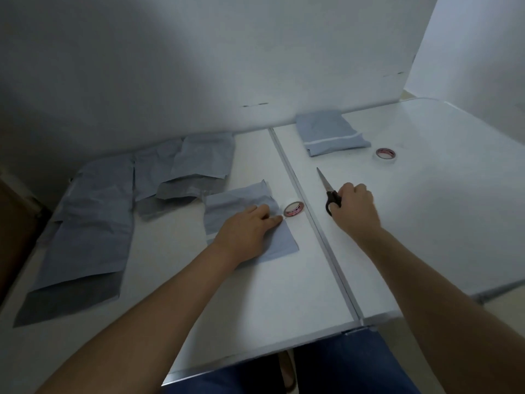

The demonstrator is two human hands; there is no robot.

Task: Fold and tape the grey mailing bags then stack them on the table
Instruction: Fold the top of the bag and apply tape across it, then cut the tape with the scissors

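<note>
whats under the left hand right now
The left hand rests on a folded grey mailing bag lying flat on the white table. The part of the bag beneath the palm is covered.

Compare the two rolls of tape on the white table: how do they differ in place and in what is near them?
The near roll of tape with a red-printed core lies left of the table's centre seam, beside the folded grey mailing bag that the left hand presses. The far roll of tape lies right of the seam, near the taped grey bag stack, no hand near it. Both lie flat and look alike.
</note>
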